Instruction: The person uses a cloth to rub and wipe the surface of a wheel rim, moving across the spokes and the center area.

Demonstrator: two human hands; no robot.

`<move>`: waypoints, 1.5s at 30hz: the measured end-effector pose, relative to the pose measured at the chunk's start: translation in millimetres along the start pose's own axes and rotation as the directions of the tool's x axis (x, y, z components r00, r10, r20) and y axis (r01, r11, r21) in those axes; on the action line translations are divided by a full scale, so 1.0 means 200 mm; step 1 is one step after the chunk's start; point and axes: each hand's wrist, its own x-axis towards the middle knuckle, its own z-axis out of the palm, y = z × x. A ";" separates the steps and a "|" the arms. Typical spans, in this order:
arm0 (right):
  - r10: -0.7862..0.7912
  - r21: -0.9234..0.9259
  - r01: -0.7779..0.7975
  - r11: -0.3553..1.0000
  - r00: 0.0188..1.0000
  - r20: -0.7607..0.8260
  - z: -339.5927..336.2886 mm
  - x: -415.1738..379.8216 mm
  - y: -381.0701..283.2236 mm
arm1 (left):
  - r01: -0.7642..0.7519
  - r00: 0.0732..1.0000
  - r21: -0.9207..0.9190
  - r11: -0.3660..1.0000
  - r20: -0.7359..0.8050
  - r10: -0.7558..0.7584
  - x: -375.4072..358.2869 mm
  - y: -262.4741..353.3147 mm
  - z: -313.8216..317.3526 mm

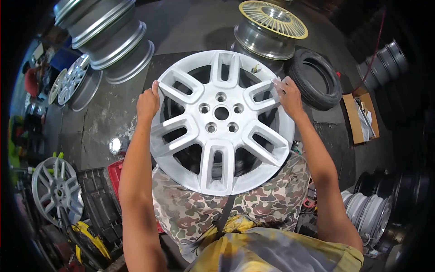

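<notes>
A white-grey alloy wheel (pixel 195 109) with several double spokes lies face up over my lap, its lower edge against my camouflage trousers (pixel 267 199). My left hand (pixel 148 100) is closed on the wheel's left edge, with the thumb up along the rim and the other fingers mostly hidden. At the upper right of the rim is my right hand (pixel 289 96), its fingers bent and pinched together over the end of a spoke. Something small and whitish shows at those fingertips; I cannot tell what it is. A small dark, yellowish patch marks the rim above that hand.
Stacked silver wheels (pixel 113 41) stand at the upper left. A yellow-faced wheel (pixel 274 19) sits at the back, beside a black tyre (pixel 315 79). To the right is an open cardboard box (pixel 360 118). Another spoked wheel (pixel 58 191) leans at the lower left.
</notes>
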 end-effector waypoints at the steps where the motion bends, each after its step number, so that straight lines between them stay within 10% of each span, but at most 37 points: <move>1: -0.068 -0.001 0.068 0.998 0.998 0.014 0.00 0.04 0.03 | 0.013 1.000 0.004 1.000 -0.006 -0.013 0.02 -0.01 0.01; 7: -0.192 -0.034 0.202 0.979 0.962 0.193 0.01 0.25 0.07 | 0.071 0.997 0.034 0.997 0.032 -0.072 0.02 0.01 -0.01; 20: -0.132 0.153 0.124 0.980 0.991 0.039 0.13 0.41 -0.15 | -0.001 0.997 0.071 0.997 0.072 -0.004 0.04 0.00 -0.01; 39: -0.502 0.057 0.535 0.843 0.744 0.442 0.34 0.74 -0.23 | -0.039 0.998 0.009 0.999 0.043 0.039 0.02 0.01 0.01; 45: -0.327 0.079 0.319 0.945 0.894 0.306 0.36 0.80 -0.16 | 0.012 0.994 0.063 0.998 0.104 -0.018 0.02 0.04 -0.01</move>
